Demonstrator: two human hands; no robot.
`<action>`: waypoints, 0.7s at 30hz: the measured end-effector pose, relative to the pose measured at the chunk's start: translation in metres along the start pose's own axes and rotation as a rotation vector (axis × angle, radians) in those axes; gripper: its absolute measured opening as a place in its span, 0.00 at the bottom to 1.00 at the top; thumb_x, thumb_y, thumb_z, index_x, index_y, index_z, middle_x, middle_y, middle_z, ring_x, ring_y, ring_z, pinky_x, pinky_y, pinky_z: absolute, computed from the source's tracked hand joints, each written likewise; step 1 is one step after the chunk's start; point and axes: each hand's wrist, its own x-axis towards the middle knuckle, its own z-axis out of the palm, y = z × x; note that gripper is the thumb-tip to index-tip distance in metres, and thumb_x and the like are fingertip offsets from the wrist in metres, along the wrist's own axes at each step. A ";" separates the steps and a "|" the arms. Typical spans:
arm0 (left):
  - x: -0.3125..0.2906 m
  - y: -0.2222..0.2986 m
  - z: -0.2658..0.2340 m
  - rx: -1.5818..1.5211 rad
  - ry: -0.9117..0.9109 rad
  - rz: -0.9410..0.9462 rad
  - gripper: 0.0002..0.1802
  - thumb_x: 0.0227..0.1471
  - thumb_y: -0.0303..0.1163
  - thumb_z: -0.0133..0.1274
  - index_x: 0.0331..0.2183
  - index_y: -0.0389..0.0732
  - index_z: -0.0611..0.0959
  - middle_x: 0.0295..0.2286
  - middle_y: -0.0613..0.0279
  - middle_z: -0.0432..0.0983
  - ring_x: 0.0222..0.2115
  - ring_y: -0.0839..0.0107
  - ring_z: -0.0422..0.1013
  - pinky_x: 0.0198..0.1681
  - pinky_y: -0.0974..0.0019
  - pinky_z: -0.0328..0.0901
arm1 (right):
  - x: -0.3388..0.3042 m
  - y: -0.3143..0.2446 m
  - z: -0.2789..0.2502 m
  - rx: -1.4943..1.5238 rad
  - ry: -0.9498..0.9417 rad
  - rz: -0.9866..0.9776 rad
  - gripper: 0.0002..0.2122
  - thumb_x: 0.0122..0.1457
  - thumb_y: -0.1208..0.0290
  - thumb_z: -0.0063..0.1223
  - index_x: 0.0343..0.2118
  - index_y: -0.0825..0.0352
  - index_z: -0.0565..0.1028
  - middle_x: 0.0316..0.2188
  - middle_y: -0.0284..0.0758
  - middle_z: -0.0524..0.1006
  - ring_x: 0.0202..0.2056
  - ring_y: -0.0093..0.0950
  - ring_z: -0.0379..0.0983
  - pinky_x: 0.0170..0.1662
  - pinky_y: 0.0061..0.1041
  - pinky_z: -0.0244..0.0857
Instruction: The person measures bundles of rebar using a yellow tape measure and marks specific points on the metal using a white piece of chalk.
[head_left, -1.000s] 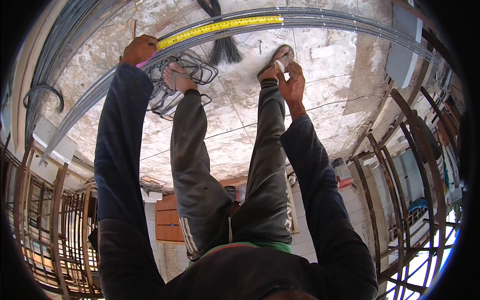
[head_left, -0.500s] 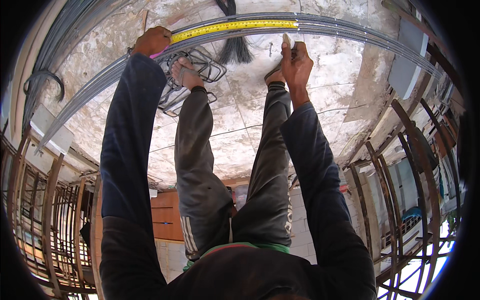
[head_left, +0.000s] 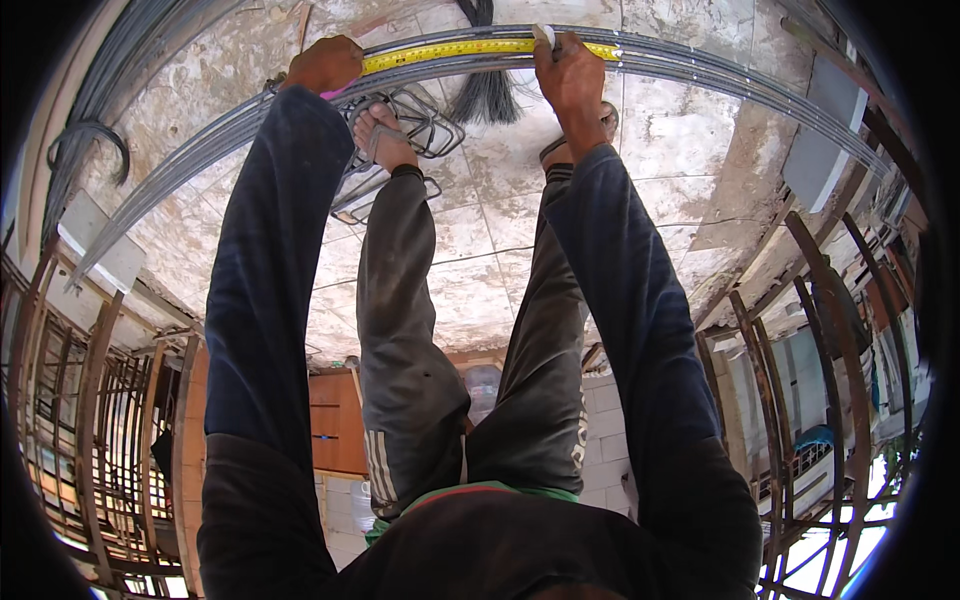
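A yellow tape measure lies stretched along a bundle of long thin steel rods. My left hand is closed around its near-left end, where a bit of pink shows under the fingers. In my right hand a small white piece, like chalk, is pinched between thumb and fingers. That hand rests over the tape and rods, short of the tape's right end. White marks show on the rods further right.
Bent steel stirrups lie by my left foot. A bunch of thin dark wire sits under the rods. More long rods run along the left, and a grey board lies at right. Wooden poles stand at the right edge.
My right hand has moved up and left, from just below the tape's right end onto the tape and rods. My left hand keeps its hold on the tape measure.
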 end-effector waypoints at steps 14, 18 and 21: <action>-0.008 -0.004 0.010 -0.107 0.088 -0.072 0.16 0.48 0.40 0.53 0.38 0.50 0.88 0.40 0.55 0.83 0.43 0.52 0.78 0.49 0.52 0.70 | 0.022 0.002 0.037 -0.161 -0.062 -0.162 0.13 0.59 0.59 0.54 0.30 0.66 0.76 0.21 0.52 0.79 0.26 0.51 0.79 0.31 0.46 0.74; -0.051 0.002 0.024 0.011 -0.004 -0.108 0.14 0.48 0.39 0.53 0.36 0.50 0.88 0.37 0.55 0.83 0.40 0.51 0.78 0.46 0.50 0.72 | 0.016 -0.001 0.030 -0.116 -0.088 -0.185 0.13 0.59 0.59 0.54 0.30 0.65 0.75 0.22 0.53 0.79 0.26 0.51 0.79 0.32 0.47 0.74; -0.101 0.007 0.031 0.075 -0.165 -0.158 0.12 0.49 0.39 0.54 0.34 0.50 0.88 0.37 0.56 0.83 0.40 0.54 0.79 0.44 0.49 0.72 | 0.010 -0.009 0.020 -0.074 -0.129 -0.142 0.12 0.58 0.60 0.54 0.30 0.65 0.75 0.23 0.53 0.79 0.27 0.52 0.79 0.34 0.48 0.73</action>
